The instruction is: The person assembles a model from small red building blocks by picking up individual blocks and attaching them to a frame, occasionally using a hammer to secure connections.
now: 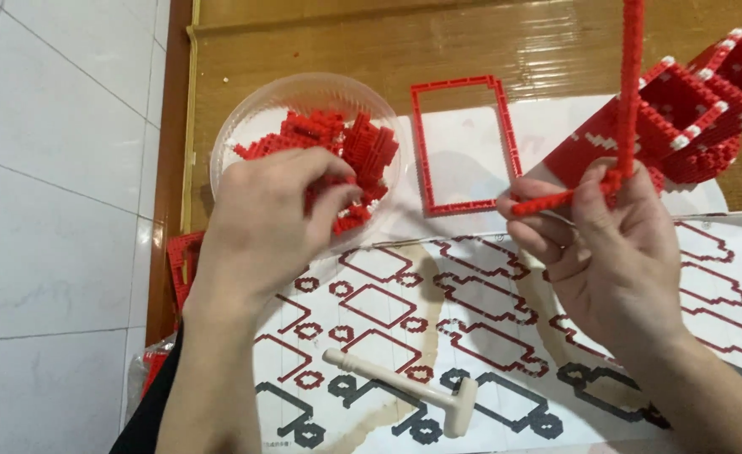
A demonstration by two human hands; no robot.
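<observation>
My left hand [274, 210] reaches into a clear round plastic bowl [245, 126] full of small red building bricks [350, 147]; its fingertips pinch among the bricks, and what they hold is hidden. My right hand [606, 244] grips an L-shaped red brick strip [630, 92], one arm rising straight up and out of view, the other pointing left from my fingers. A finished red rectangular brick frame [462, 143] lies flat between the two hands on white paper.
A red and white brick-built structure [691, 118] stands at the upper right. A printed instruction sheet [472, 303] covers the wooden table, with a small cream mallet [405, 387] on it. White floor tiles lie left. More red pieces [182, 261] sit at the table's left edge.
</observation>
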